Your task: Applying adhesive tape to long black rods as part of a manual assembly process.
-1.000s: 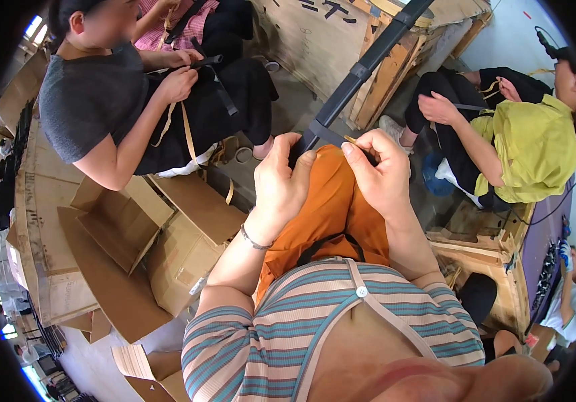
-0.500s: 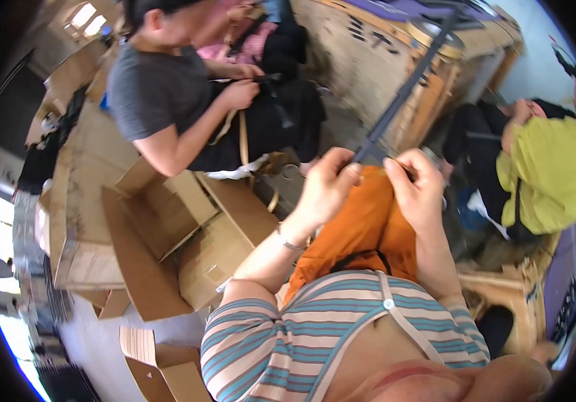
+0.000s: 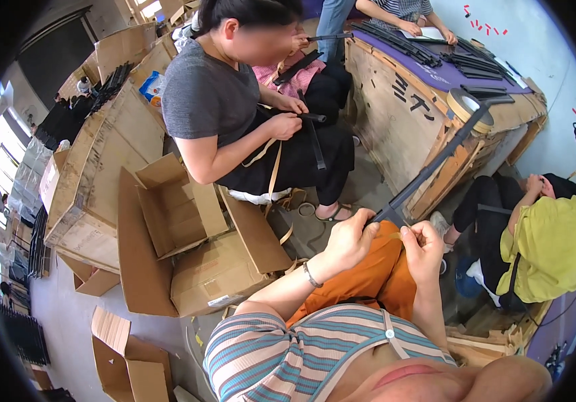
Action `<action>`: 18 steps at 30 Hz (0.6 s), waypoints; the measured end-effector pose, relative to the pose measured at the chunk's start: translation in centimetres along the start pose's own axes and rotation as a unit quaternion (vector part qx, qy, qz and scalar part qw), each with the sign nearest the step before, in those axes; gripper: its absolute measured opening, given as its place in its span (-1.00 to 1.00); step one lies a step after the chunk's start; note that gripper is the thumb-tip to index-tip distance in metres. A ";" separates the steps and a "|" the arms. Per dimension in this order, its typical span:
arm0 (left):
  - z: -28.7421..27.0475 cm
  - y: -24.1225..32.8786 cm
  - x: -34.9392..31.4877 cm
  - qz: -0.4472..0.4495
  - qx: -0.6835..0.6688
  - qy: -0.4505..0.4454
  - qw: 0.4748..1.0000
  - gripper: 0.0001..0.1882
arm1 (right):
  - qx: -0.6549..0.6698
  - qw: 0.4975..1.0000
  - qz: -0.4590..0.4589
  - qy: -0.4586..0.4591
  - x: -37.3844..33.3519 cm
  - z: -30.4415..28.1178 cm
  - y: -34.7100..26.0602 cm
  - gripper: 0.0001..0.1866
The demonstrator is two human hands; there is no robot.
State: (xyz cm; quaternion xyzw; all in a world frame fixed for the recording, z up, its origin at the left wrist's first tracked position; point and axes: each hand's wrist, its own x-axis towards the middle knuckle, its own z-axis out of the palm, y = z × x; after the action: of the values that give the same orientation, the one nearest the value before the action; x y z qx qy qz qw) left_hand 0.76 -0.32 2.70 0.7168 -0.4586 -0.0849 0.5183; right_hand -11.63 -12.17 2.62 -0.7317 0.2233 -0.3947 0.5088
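Note:
A long black bar [image 3: 429,175] slants away from me above my lap, its near end over my orange trousers [image 3: 348,275]. My left hand [image 3: 350,242] is closed around that near end, thumb on top. Just to the right, my right hand [image 3: 423,250] pinches a thin yellowish strip [image 3: 391,235] between thumb and forefinger, close to the bar's end. Whether the strip is stuck to the bar is too small to tell. Beyond the bar's far end, a roll of tan tape [image 3: 459,104] lies at the corner of a wooden crate.
Open cardboard boxes [image 3: 144,261] stand on the floor at my left. A co-worker in a grey shirt [image 3: 211,94] sits ahead, handling black bars. More black bars lie on the purple-topped wooden crate [image 3: 395,100]. A person in yellow-green [image 3: 546,241] sits at the right.
The view has shifted, so the scene sits lower and more of the crate top shows. Both hands stay at the bar's near end; the yellowish strip now shows at my right fingertips.

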 end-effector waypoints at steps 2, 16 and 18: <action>-0.1 -0.1 0.1 0.007 -0.006 0.022 1.000 -0.82 | -0.014 1.000 -0.007 0.000 0.0 -0.2 -0.6 -0.77; -2.4 0.4 3.0 -0.122 -0.310 -0.089 0.939 -0.78 | -0.064 0.996 -0.066 0.020 1.5 -0.9 -3.3 -0.79; -2.3 1.2 2.6 -0.143 -0.330 -0.116 0.926 -0.72 | -0.065 0.995 -0.071 0.021 1.2 -1.3 -3.4 -0.79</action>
State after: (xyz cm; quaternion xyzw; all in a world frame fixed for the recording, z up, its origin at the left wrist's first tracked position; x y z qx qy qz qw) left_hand 2.95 -0.76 5.66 0.5485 -0.3542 -0.3872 0.6509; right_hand -12.26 -12.46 6.37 -0.7689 0.2070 -0.4300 0.4255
